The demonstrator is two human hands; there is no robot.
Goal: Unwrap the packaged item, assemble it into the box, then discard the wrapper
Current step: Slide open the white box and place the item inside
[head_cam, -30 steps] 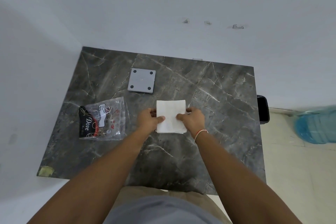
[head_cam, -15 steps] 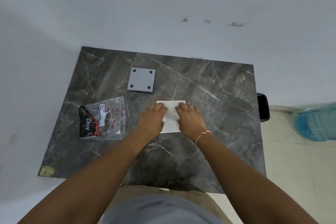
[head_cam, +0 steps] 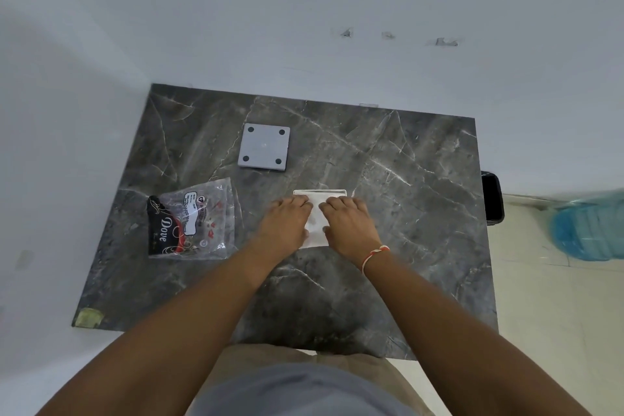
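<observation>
Pressing white plate (head_cam: 319, 216) flat, left hand (head_cam: 287, 223) and right hand (head_cam: 349, 226) open-palmed, gripping nothing; looks stiff, light; lift by edges

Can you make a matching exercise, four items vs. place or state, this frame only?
Items:
1. white square item
2. grey square plate
3. clear wrapper
4. blue water bottle

States:
A. on the floor, right of the table
B. under both palms
C. left of the hands, lying flat
D. far side, four dark dots

Pairs: 1-B, 2-D, 3-C, 4-A
</observation>
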